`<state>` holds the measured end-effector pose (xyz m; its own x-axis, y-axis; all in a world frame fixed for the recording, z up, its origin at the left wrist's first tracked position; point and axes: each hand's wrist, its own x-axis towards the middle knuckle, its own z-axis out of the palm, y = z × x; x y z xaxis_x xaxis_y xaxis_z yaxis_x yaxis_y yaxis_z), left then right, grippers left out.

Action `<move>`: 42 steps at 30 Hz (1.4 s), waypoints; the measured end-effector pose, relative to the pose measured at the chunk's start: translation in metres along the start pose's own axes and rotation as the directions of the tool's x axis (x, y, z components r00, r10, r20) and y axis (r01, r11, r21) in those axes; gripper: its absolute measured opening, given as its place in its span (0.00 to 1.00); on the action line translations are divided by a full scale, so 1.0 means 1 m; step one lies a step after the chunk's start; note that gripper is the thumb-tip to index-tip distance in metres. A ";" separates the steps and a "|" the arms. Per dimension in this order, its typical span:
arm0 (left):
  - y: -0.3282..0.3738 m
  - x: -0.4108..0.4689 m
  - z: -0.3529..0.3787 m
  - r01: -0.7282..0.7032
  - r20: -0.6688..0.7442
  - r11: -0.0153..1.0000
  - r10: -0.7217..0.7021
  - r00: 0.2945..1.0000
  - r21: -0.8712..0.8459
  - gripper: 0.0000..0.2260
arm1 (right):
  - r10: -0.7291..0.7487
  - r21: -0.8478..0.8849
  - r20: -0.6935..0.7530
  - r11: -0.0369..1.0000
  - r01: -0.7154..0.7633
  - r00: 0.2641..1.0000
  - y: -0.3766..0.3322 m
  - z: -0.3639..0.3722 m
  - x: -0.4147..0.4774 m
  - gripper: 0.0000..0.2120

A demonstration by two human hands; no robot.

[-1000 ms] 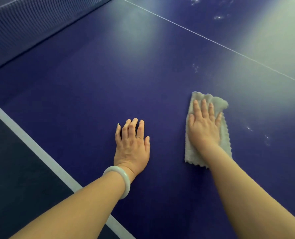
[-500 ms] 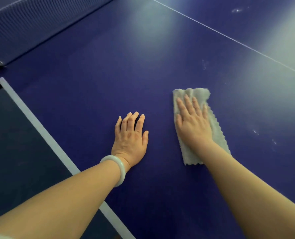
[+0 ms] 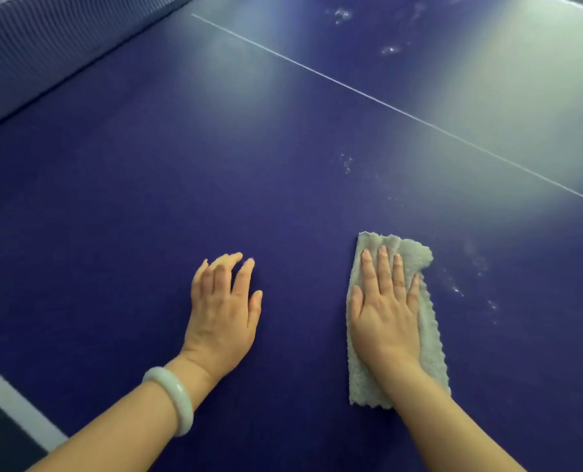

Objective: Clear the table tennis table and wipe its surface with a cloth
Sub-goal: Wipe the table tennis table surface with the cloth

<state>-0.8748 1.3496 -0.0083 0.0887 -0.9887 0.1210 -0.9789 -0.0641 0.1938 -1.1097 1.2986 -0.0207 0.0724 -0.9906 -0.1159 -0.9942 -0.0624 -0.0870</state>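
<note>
Hands flat: right hand (image 3: 383, 313) presses cloth (image 3: 429, 349) lengthwise away from person, left hand (image 3: 223, 313) on table (image 3: 147, 199).

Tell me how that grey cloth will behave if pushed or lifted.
The cloth looks soft and floppy: its far edge is rumpled, so pushing may bunch it. Under the flat right hand it probably glides over the smooth table. Lifted, it would likely droop.

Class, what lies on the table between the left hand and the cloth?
Nothing: in the head view, only bare blue table separates the left hand from the cloth.
</note>
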 end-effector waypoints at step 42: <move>0.005 0.146 0.035 0.007 0.150 0.992 -0.027 0.988 0.130 0.30 | 0.574 0.139 0.002 0.811 -0.569 0.819 0.029 -0.038 0.233 0.28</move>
<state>-0.8732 1.2005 -0.0238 0.0862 -0.9958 -0.0320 -0.9939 -0.0882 0.0668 -1.1249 1.0613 -0.0122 -0.5114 -0.8468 -0.1465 -0.8362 0.5296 -0.1423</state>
